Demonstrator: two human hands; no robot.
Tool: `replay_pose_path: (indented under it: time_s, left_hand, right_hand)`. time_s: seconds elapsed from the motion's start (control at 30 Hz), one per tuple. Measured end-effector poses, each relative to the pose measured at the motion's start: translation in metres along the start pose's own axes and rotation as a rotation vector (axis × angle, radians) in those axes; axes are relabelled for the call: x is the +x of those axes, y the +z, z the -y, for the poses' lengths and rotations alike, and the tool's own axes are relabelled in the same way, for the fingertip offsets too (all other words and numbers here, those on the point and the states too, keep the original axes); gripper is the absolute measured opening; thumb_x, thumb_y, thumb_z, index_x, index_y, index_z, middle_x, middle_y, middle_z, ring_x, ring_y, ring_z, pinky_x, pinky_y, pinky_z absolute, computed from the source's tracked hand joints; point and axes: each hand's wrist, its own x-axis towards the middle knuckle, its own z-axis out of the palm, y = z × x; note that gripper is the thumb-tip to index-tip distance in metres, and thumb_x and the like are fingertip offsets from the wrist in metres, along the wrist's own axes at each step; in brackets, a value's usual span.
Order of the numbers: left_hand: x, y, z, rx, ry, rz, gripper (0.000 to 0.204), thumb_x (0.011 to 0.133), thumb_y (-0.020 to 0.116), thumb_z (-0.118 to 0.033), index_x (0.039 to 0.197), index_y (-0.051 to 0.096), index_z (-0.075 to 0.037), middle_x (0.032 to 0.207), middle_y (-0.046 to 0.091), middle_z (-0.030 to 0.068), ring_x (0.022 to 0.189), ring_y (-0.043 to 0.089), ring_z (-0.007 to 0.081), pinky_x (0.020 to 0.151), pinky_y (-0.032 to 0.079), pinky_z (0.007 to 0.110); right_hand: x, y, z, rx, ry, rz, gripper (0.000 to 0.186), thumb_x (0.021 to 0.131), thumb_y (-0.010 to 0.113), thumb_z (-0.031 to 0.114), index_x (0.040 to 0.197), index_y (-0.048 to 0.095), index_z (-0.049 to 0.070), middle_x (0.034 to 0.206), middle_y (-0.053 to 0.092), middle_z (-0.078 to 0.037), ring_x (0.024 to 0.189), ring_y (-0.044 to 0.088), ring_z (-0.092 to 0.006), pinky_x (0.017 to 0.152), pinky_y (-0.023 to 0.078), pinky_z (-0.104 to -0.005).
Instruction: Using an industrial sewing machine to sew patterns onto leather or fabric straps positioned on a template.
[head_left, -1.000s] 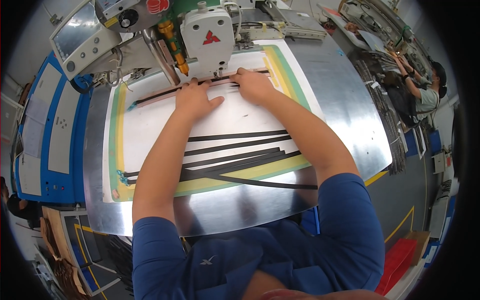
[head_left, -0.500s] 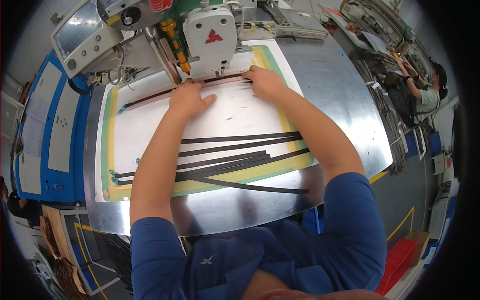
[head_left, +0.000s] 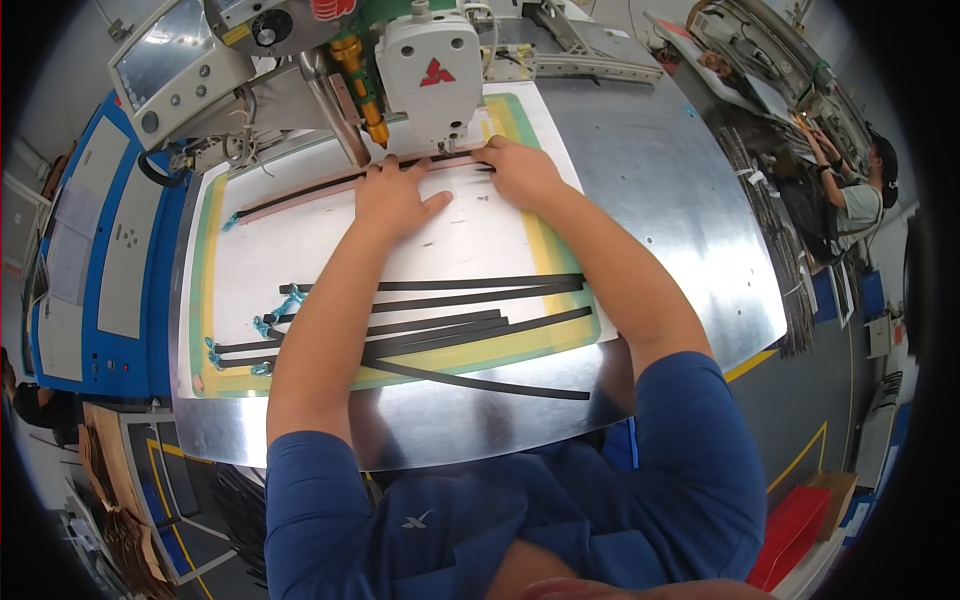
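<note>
A long black strip lies along a pinkish slot in a white template board edged with yellow and green tape. Its left end carries a bit of blue-green thread or film. My left hand rests on the board over the strip, fingers spread and thumb out to the right. My right hand has its fingers drawn together at the right part of the strip, close to the needle area of the white sewing machine head. What lies under the right fingertips is hidden.
Several loose black strips lie on the near part of the board, some with blue-green ends. A metal table surrounds it. A gold pointed tool hangs left of the machine head. A blue cabinet stands left; another person sits far right.
The board with its strips has shifted left relative to the machine head. My left hand sits slightly farther right and my right hand slightly farther left, so they are closer together.
</note>
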Motion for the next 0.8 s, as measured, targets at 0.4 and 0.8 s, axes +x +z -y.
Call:
replay_pose_path:
  time_s: [0.4, 0.8]
  left_hand:
    - [0.009, 0.013, 0.010, -0.039, 0.021, 0.002, 0.063, 0.089, 0.068, -0.063, 0.140, 0.069, -0.026, 0.135, 0.062, 0.0176, 0.127, 0.059, 0.0366, 0.109, 0.044, 0.052]
    - [-0.012, 0.014, 0.048, -0.075, 0.074, -0.020, 0.064, 0.094, 0.066, -0.056, 0.145, 0.063, -0.019, 0.146, 0.058, 0.0182, 0.133, 0.058, 0.0340, 0.111, 0.043, 0.054]
  right_hand:
    - [0.007, 0.013, -0.005, 0.047, 0.050, 0.051, 0.037, 0.093, 0.062, 0.014, 0.128, 0.074, 0.017, 0.135, 0.066, -0.001, 0.123, 0.065, -0.0247, 0.103, 0.054, -0.0393]
    - [0.003, 0.030, 0.001, 0.104, -0.030, -0.052, 0.037, 0.091, 0.062, 0.016, 0.126, 0.074, 0.018, 0.134, 0.067, 0.000, 0.122, 0.066, -0.0245, 0.102, 0.055, -0.0390]
